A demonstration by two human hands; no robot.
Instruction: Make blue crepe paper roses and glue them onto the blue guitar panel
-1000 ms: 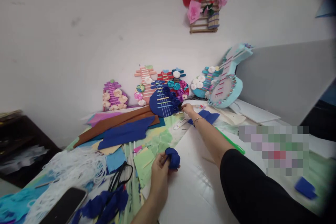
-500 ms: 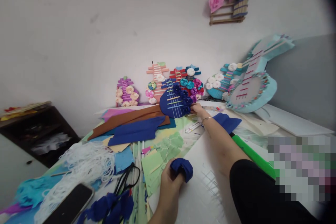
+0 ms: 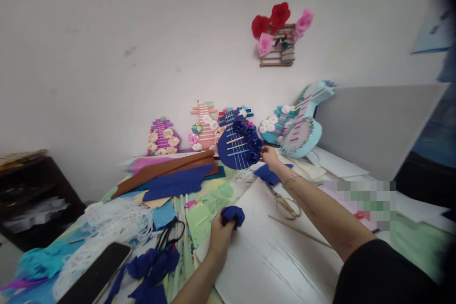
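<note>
Low in the middle, my left hand (image 3: 220,233) is closed on a dark blue crepe paper flower (image 3: 234,217), above a white board (image 3: 256,251). My right hand (image 3: 270,158) reaches out and pinches the right edge of a dark blue paper pipa (image 3: 231,147). This pipa has pale strings, coloured strips across it and several blue flowers down its right side. It is tilted in front of the other instruments, and its lower end looks lifted off the table. My right fingertips are partly hidden behind its flowers.
Gold-handled scissors (image 3: 287,203) and a thin stick (image 3: 301,232) lie on the board. Blue crepe paper (image 3: 178,181), white string (image 3: 107,223), a phone (image 3: 96,273) and blue scraps (image 3: 153,266) are on the left. More paper instruments (image 3: 164,137) lean against the wall, with a large light-blue one (image 3: 302,128).
My right hand has taken the blue pipa and drawn it nearer. The view has shifted, and the scissors and stick now show. My left hand still holds the flower.
</note>
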